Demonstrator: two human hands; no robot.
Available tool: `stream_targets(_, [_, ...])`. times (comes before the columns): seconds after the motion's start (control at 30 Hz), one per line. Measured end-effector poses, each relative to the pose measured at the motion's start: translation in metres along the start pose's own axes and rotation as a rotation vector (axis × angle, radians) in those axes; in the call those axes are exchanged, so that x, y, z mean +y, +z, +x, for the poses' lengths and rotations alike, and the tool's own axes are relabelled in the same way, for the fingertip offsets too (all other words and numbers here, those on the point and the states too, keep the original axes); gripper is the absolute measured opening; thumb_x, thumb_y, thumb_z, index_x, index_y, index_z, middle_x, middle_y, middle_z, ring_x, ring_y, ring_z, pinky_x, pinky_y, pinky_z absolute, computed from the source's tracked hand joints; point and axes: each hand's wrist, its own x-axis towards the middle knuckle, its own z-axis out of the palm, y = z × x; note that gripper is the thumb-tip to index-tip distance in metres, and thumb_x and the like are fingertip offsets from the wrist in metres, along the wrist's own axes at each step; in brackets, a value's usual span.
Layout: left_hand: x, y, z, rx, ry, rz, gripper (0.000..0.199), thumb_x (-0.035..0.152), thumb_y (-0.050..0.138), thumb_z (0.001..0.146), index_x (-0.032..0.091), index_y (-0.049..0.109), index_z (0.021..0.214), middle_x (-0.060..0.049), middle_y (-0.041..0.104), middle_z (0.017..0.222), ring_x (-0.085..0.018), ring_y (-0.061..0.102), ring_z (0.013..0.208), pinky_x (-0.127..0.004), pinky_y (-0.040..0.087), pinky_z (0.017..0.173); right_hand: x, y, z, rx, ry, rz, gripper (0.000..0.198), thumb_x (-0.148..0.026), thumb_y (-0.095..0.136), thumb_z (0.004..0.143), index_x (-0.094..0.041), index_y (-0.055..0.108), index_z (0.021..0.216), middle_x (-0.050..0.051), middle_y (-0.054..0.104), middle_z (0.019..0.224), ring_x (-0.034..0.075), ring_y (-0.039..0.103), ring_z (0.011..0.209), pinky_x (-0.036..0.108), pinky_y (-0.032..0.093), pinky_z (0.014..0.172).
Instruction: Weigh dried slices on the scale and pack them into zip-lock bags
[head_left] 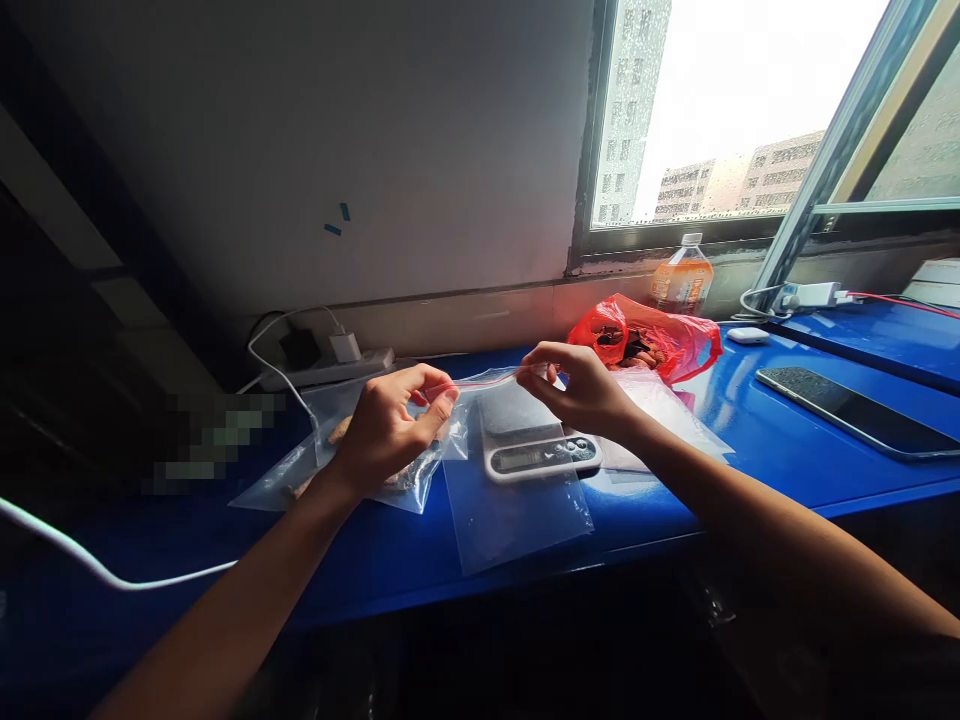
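A clear zip bag [517, 515] with a red seal line hangs between my hands, over the front of a white kitchen scale [499, 468]. My left hand [397, 415] pinches one top corner of the bag. At the opposite corner my right hand [574, 385] pinches the seal between thumb and fingers. The bag looks flat, and the scale shows through it. Behind and below my left hand lie filled clear bags [420, 490] with brownish pieces in them, partly hidden by the hand. A stack of clear bags [652, 420] lies right of the scale, under my right forearm.
On the blue table [795, 490], a red plastic bag [686, 345] holds dark brown pieces. An orange drink bottle [682, 275] stands behind it. At right lie a phone [862, 410] and a white earbud case [748, 336]. A power strip [375, 362] with cables sits at back left.
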Motion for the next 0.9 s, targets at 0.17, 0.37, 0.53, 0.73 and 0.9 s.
stream_targets(0.17, [-0.002,-0.001,0.003,0.05,-0.038,0.024,0.017,0.037,0.062,0.083,0.021,0.068,0.083,-0.002,0.072,0.082,-0.018,0.065,0.073,-0.03,0.052,0.068,0.0,-0.001,0.002,0.015,0.081,0.054,0.015,-0.03,0.063,0.078,-0.015,0.066,0.075,0.003,0.065,0.068,0.012,0.055,0.062,0.025,0.042,0.057])
stream_targets(0.37, [-0.001,-0.003,0.005,0.06,-0.04,0.012,0.016,0.036,0.062,0.082,0.021,0.068,0.082,-0.002,0.073,0.082,-0.019,0.066,0.074,-0.032,0.054,0.071,0.0,-0.005,0.002,-0.001,0.059,0.044,0.011,-0.025,0.061,0.078,-0.017,0.064,0.072,0.002,0.064,0.067,0.011,0.055,0.063,0.025,0.042,0.059])
stream_targets(0.53, [0.003,-0.002,0.001,-0.006,-0.016,0.011,0.017,0.037,0.059,0.083,0.022,0.067,0.082,-0.003,0.072,0.082,-0.019,0.065,0.074,-0.028,0.05,0.06,0.001,-0.005,0.0,-0.041,-0.022,0.033,0.009,-0.025,0.063,0.076,-0.016,0.065,0.08,0.003,0.068,0.076,0.013,0.059,0.068,0.025,0.044,0.061])
stream_targets(0.73, [0.009,0.0,-0.002,-0.07,0.024,-0.015,0.02,0.035,0.056,0.085,0.018,0.067,0.083,-0.002,0.07,0.079,-0.017,0.063,0.07,-0.025,0.046,0.057,-0.003,0.002,-0.002,-0.073,-0.115,0.021,0.005,-0.021,0.062,0.078,-0.016,0.065,0.079,0.003,0.069,0.078,0.013,0.061,0.071,0.026,0.047,0.068])
stream_targets(0.9, [0.01,0.001,-0.003,-0.07,0.037,-0.024,0.02,0.037,0.06,0.084,0.018,0.067,0.083,-0.002,0.069,0.078,-0.016,0.061,0.069,-0.024,0.044,0.055,-0.006,0.003,-0.003,-0.08,-0.034,0.115,0.003,-0.02,0.064,0.077,-0.018,0.064,0.076,0.001,0.067,0.076,0.013,0.062,0.073,0.026,0.047,0.068])
